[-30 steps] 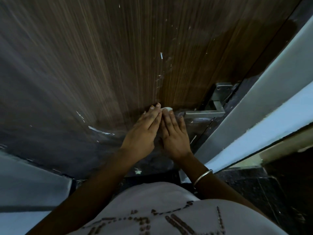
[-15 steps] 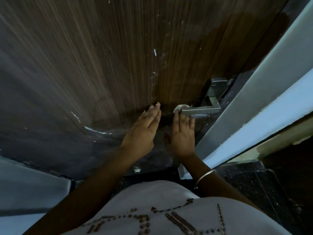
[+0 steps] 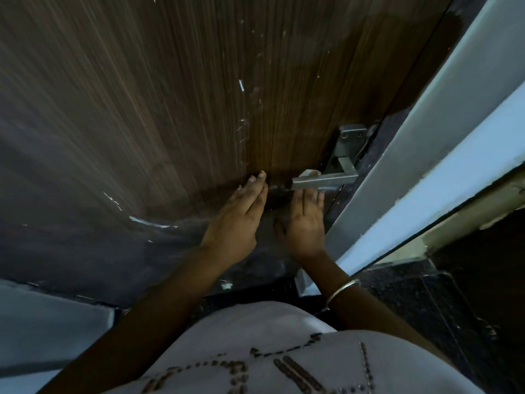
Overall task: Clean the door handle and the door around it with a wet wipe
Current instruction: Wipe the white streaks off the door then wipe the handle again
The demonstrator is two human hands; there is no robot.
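A dark wood-grain door (image 3: 170, 109) fills the view, with a square metal lever handle (image 3: 326, 182) on a plate near its right edge. My left hand (image 3: 238, 220) lies flat on the door, fingers straight, just left of the handle's free end. My right hand (image 3: 306, 223) reaches up under the lever with straight fingers, pressing a white wet wipe (image 3: 309, 173) against the door behind the handle. Only a small corner of the wipe shows above the lever; my fingertips are hidden by it.
A pale door frame and wall (image 3: 454, 123) run diagonally right of the handle. Dark speckled floor (image 3: 412, 302) lies below right. White scratches and paint flecks mark the door. A bangle sits on my right wrist (image 3: 341, 291).
My right hand has slid right with the wipe, from beside my left hand to under the lever handle. My left hand has stayed flat on the door.
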